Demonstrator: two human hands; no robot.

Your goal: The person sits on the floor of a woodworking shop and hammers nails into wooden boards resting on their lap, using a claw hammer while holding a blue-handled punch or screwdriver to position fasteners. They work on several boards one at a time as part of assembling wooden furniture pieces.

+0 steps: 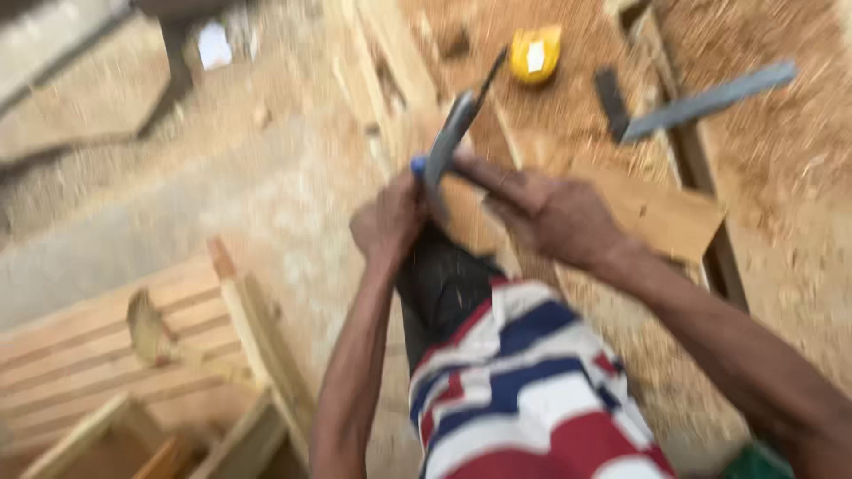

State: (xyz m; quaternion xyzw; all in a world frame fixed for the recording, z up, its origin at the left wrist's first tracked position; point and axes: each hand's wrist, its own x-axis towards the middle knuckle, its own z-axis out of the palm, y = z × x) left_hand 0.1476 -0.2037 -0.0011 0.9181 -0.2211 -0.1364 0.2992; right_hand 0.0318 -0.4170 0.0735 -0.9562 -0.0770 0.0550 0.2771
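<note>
The head view is blurred by motion. My left hand (389, 222) is closed around the blue end of a grey metal tool (451, 133), a flat blade that rises up and to the right. My right hand (541, 208) reaches in from the right, and its fingers touch the tool's lower part next to the left hand. Both hands meet in front of my striped red, white and blue shirt (524, 381), above a workbench (772, 257) covered in sawdust.
A yellow tape measure (535, 53) lies on the sawdust at the top. A metal try square (701, 102) rests at the upper right beside a flat wooden board (661, 213). A slatted wooden frame (106, 346) stands at the lower left.
</note>
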